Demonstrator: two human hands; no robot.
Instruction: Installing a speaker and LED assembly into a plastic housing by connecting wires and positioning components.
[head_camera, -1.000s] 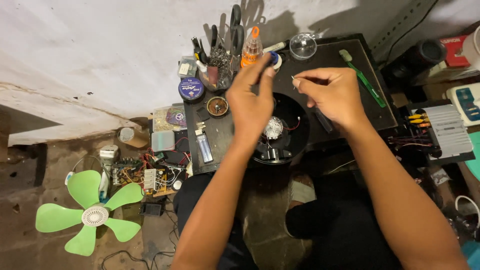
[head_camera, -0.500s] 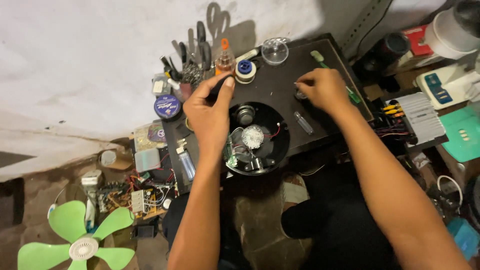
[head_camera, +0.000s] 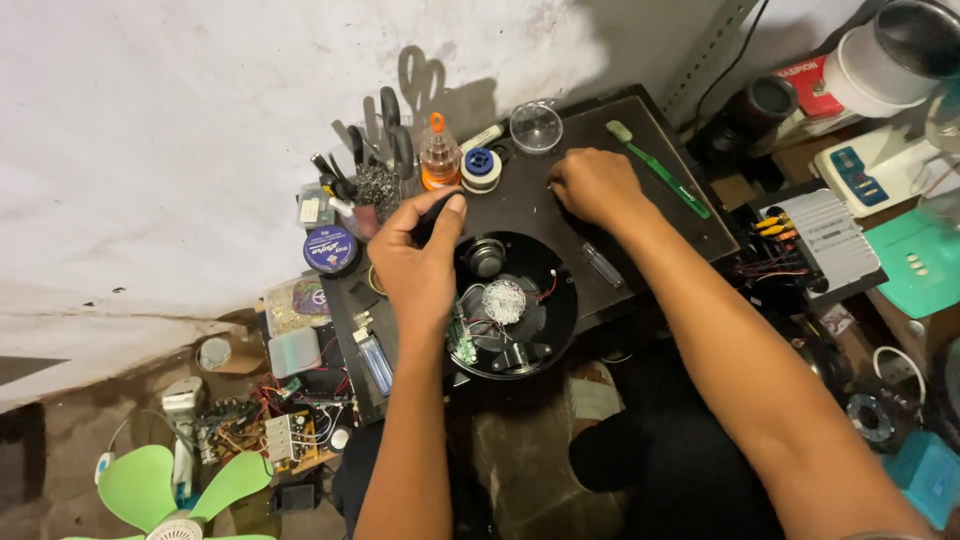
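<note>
Hands over round black housing on dark tabletop (head_camera: 690, 215).
Left hand (head_camera: 420, 265) clamped on a black handle (head_camera: 433, 215); right hand (head_camera: 595, 185) fingers together, contents not discernible; housing (head_camera: 515, 305) holds wires.

Rough whitewashed plaster wall (head_camera: 180, 130), stained and scuffed; dusty brown bare floor (head_camera: 60, 440) below; low black worktable (head_camera: 690, 215) against it.

We find bare dark board (head_camera: 560, 215) between our left hand (head_camera: 420, 265) and right hand (head_camera: 598, 185). The open round housing (head_camera: 515, 305) fills the near edge; the bottle (head_camera: 439, 155), solder spool (head_camera: 481, 168) and clear lid (head_camera: 537, 126) crowd the far edge. The green toothbrush (head_camera: 665, 175) bars the right side.
</note>
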